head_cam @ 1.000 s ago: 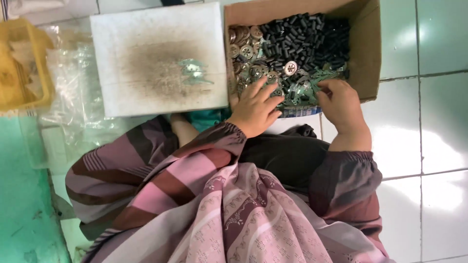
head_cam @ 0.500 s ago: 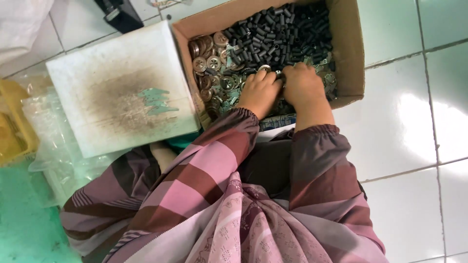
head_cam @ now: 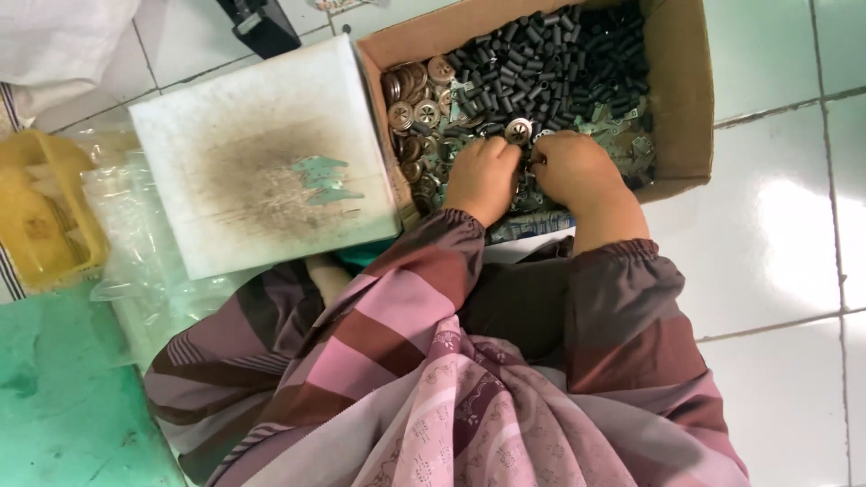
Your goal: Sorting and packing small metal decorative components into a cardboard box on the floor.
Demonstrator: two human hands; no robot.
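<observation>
Single head-worn view, looking steeply down from close above, cardboard box (head_cam: pixel 686 99) near the top edge, floor perhaps slightly tilted

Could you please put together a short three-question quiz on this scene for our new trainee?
1. True or false: both hands are inside the cardboard box.
2. Which parts fill the far side of the box? A) black cylinders B) glass marbles C) wooden pegs
3. What lies on the floor just left of the box?

Key
1. True: the left hand and the right hand are side by side among the parts.
2. A: black cylinders; round metal discs lie at the box's left end.
3. A white block with a dark smudged top.
</observation>
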